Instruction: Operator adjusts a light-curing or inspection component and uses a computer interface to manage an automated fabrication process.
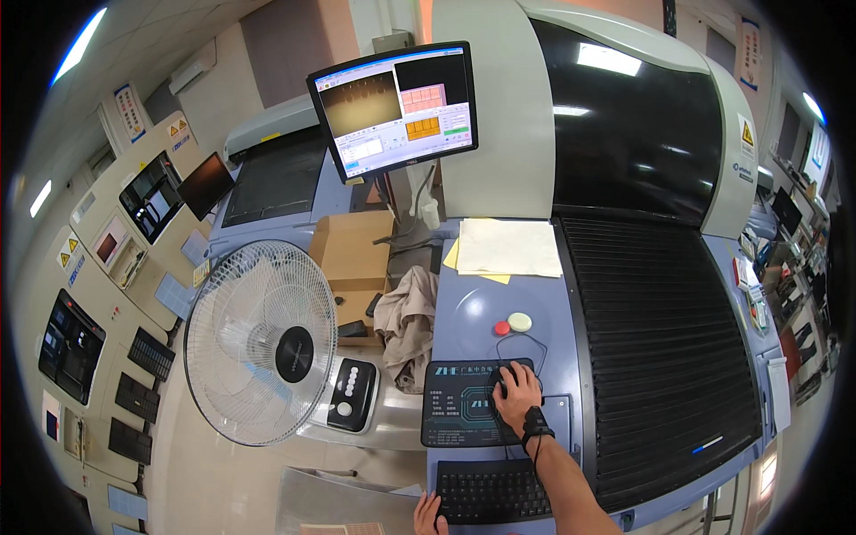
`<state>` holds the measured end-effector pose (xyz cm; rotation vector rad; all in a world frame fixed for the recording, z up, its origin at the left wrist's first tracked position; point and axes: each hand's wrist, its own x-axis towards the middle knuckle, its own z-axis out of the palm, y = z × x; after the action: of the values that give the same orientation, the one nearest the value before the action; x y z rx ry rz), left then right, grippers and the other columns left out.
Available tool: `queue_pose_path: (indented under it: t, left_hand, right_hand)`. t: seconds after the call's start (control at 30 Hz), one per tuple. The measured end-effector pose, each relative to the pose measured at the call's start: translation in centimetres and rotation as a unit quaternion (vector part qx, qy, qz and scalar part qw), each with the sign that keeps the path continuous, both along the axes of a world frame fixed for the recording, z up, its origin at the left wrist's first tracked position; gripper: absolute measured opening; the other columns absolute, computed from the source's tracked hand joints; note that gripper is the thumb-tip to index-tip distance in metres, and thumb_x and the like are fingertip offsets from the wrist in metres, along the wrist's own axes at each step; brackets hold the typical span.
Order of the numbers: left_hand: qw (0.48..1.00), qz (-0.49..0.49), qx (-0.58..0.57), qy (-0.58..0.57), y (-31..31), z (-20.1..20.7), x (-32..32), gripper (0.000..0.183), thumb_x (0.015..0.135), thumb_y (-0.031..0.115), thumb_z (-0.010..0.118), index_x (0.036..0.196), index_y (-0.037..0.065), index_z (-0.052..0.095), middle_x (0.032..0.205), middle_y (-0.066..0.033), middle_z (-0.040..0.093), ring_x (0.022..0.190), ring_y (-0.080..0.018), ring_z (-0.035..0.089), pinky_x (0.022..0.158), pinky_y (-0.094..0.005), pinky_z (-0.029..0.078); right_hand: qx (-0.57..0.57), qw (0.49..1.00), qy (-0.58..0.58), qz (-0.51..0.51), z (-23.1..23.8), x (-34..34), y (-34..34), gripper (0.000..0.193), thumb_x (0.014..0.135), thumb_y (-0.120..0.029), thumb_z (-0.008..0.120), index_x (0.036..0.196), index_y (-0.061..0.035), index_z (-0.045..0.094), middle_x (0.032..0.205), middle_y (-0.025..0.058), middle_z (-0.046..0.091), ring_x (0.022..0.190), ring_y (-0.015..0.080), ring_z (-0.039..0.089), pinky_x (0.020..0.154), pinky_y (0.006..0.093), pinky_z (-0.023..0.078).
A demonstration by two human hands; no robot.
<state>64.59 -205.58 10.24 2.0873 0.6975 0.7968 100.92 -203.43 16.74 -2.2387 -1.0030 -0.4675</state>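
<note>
A lit flat monitor [393,111] is standing far centre; a brown cardboard box [349,250] is sitting below; yellow triangular warning labels [747,135] are showing far right.

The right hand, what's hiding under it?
A black computer mouse sits under the right hand, on a dark mouse pad. Only the mouse's left edge and its cable show; the hand covers the rest.

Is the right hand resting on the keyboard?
No, the right hand covers a black mouse on the mouse pad, above the keyboard.
</note>
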Motion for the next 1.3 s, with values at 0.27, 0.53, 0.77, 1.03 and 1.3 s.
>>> queue_pose_path:
  t: [0.27, 0.53, 0.77, 1.03, 1.3]
  left_hand:
    - [1.0, 0.015, 0.014, 0.011, -0.1, 1.0, 0.4, 0.052, 0.106, 0.031, 0.045, 0.14, -0.007, 0.053, 0.146, -0.0292, 0.051, 0.136, -0.048, 0.047, 0.114, -0.0554, 0.038]
    - [0.999, 0.041, -0.013, -0.017, -0.4, 1.6, 1.0, 0.052, 0.106, 0.035, 0.048, 0.136, -0.006, 0.058, 0.142, -0.0297, 0.054, 0.135, -0.0471, 0.048, 0.114, -0.0542, 0.038]
    - [0.998, 0.035, -0.044, -0.016, -0.3, 1.3, 0.6, 0.054, 0.106, 0.039, 0.051, 0.138, -0.003, 0.059, 0.144, -0.0284, 0.054, 0.135, -0.0464, 0.048, 0.115, -0.053, 0.038]
    - [0.998, 0.041, -0.041, -0.017, -0.6, 1.4, 0.6, 0.055, 0.105, 0.041, 0.053, 0.137, -0.003, 0.06, 0.144, -0.0298, 0.053, 0.134, -0.0468, 0.05, 0.114, -0.053, 0.039]
    - [0.997, 0.063, 0.035, -0.03, -1.0, 2.4, 1.3, 0.048, 0.106, 0.032, 0.05, 0.132, -0.007, 0.061, 0.135, -0.0302, 0.06, 0.128, -0.0489, 0.054, 0.11, -0.0541, 0.043]
  right_hand:
    - [-0.002, 1.0, -0.014, -0.001, -0.3, 0.0, 0.1, 0.038, 0.082, -0.016, 0.072, 0.119, -0.0075, 0.068, 0.129, 0.0154, 0.061, 0.122, 0.0387, 0.055, 0.098, 0.0505, 0.049]
    - [-0.003, 1.0, -0.02, -0.011, -0.6, 0.3, 0.0, 0.037, 0.082, -0.017, 0.071, 0.118, -0.0078, 0.068, 0.13, 0.0149, 0.061, 0.122, 0.0392, 0.055, 0.097, 0.0515, 0.049]
    - [0.004, 1.0, -0.007, 0.0, -0.4, 0.1, 0.2, 0.037, 0.083, -0.015, 0.072, 0.119, -0.0073, 0.068, 0.129, 0.0159, 0.061, 0.122, 0.0398, 0.056, 0.1, 0.0526, 0.048]
    - [0.003, 1.0, -0.01, -0.001, -0.1, 0.0, -0.1, 0.037, 0.082, -0.014, 0.072, 0.119, -0.0065, 0.068, 0.128, 0.016, 0.061, 0.122, 0.0397, 0.056, 0.1, 0.0509, 0.049]
    - [0.013, 0.999, -0.017, 0.039, 0.2, 0.3, -0.1, 0.036, 0.083, -0.01, 0.074, 0.118, -0.0054, 0.068, 0.128, 0.0172, 0.062, 0.121, 0.0405, 0.057, 0.1, 0.0501, 0.05]
